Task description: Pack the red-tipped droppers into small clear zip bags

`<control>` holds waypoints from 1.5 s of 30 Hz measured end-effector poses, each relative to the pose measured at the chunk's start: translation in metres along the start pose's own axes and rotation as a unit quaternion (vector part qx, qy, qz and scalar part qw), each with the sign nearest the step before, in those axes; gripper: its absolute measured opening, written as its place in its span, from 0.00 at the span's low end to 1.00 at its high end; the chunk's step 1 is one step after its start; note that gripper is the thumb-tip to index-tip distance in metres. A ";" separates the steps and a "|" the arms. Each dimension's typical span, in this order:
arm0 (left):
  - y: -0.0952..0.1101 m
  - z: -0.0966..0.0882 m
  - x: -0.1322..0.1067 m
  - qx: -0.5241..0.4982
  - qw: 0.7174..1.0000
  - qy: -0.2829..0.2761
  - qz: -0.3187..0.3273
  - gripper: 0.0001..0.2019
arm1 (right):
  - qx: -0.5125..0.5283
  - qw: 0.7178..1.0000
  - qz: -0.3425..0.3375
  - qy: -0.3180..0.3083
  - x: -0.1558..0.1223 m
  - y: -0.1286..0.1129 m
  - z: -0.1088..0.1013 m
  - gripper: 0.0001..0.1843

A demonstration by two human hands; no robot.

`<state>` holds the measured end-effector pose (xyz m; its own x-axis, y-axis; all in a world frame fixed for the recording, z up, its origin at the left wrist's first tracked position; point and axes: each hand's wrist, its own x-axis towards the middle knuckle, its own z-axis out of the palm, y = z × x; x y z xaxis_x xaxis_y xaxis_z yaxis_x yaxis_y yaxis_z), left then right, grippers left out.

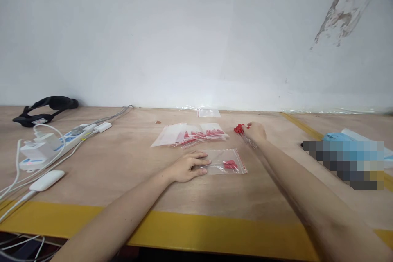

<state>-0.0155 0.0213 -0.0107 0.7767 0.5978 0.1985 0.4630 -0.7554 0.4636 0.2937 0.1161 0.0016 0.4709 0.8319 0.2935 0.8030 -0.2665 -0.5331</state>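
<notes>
My left hand lies flat on the wooden table, fingers stretched out onto the left edge of a small clear zip bag that holds a few red pieces. Further back, my right hand is closed around a bunch of red-tipped pieces whose thin leads stick out below the palm. Behind the left hand, several filled clear bags with red pieces lie in a loose overlapping row. One empty clear bag rests near the wall.
A white power strip with plugged chargers and cables sits at the left, a white power bank in front of it. A black headband lies far left by the wall. Blue packaging lies right. Yellow tape marks the front edge.
</notes>
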 end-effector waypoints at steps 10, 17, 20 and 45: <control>-0.001 0.001 0.000 -0.010 1.000 0.007 0.003 0.20 | 0.020 0.995 0.096 -0.013 0.005 -0.011 0.004 0.10; 0.000 0.000 0.000 -0.019 1.000 0.006 -0.001 0.19 | 0.110 0.992 0.060 0.014 0.005 -0.005 -0.027 0.10; 0.000 0.000 0.000 -0.017 1.000 0.004 -0.001 0.20 | 0.245 0.969 0.029 0.012 -0.011 0.007 -0.033 0.17; 0.004 -0.003 -0.001 0.024 1.000 0.011 -0.007 0.26 | 0.384 0.850 -0.048 -0.357 -0.103 0.028 -0.023 0.17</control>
<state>-0.0151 0.0183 -0.0066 0.7606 0.6139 0.2110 0.4943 -0.7585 0.4247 0.2757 0.0119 -0.0255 -0.1456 0.9883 -0.0462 0.2211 -0.0130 -0.9752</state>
